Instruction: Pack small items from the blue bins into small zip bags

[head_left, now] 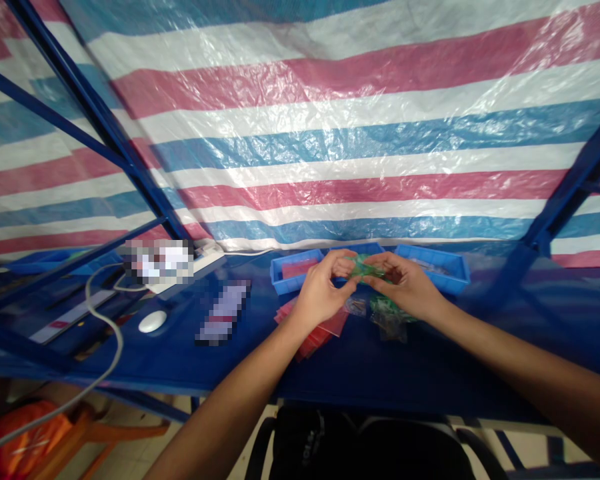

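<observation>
Between both hands is a small green see-through plastic packet (364, 268), held up above the table. My left hand (329, 283) pinches its left side with thumb and fingers. On the other side, my right hand (405, 283) has its fingers closed on the packet too. Red plastic sheets or bags (325, 333) lie fanned out below my left hand. A small clear bag (356, 307) lies beside them, its contents too small to tell. Under my right hand sits a pile of green and clear packets (387, 315).
Behind the hands stand a left blue bin (291, 285) with red pieces, a middle blue bin (363, 249) and a right blue bin (457, 275). A white mouse-like object (153, 322), a pixelated item (223, 312) and a grey cable (117, 343) are left. Blue frame posts (125, 157) rise there.
</observation>
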A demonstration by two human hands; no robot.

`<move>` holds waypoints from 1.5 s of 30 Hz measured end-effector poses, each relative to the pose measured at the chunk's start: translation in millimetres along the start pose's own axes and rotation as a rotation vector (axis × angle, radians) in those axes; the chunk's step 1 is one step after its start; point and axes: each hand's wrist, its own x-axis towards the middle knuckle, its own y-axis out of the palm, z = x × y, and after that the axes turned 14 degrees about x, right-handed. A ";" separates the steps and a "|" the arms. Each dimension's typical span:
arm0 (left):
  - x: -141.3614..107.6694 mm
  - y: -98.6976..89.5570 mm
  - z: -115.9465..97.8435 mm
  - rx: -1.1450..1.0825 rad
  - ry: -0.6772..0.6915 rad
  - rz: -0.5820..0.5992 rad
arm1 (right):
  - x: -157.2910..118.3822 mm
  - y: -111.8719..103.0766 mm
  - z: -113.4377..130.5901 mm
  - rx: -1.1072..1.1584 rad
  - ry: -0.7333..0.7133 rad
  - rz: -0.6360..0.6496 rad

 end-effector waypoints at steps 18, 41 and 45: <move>-1.0 -2.2 5.0 0.056 0.039 0.003 | 0.8 1.3 6.6 0.163 0.100 -0.026; -2.6 -8.4 -6.9 0.217 0.054 -0.093 | -3.0 3.3 18.6 0.049 0.208 0.011; -1.9 -7.3 -7.9 0.154 0.048 -0.024 | -2.2 1.7 20.2 0.010 0.217 -0.001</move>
